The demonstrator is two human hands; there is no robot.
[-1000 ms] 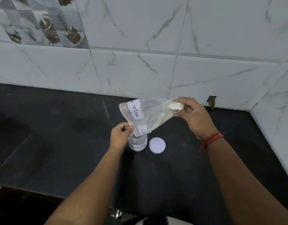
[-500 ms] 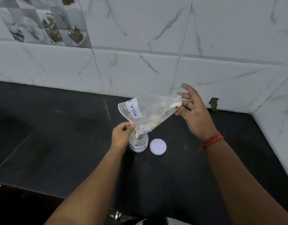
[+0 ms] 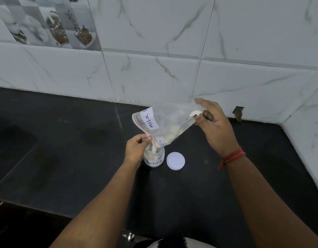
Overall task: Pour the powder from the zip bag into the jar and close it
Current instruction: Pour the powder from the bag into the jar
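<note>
Nearby: white lid [image 3: 175, 160] lying on the dark desk [image 3: 65, 149], just beside the jar [image 3: 153, 157].
Zip bag [image 3: 170, 122]: clear, tilting over the jar, powder [image 3: 172, 133] spilling in.
Left hand [image 3: 136, 149]: pinching the bag's mouth.
Right hand [image 3: 214, 126]: pinching the bag's raised corner, other fingers blurred.

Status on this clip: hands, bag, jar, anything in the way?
Left hand pinches zip bag mouth over open jar; right hand lifts bag's bottom corner. Powder running in. Lid off, beside jar. Nothing blocking.

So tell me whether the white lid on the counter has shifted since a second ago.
No. The lid lies flat on the counter, just right of the jar, as before; the small change in its place in the picture matches the camera's own movement.
</note>
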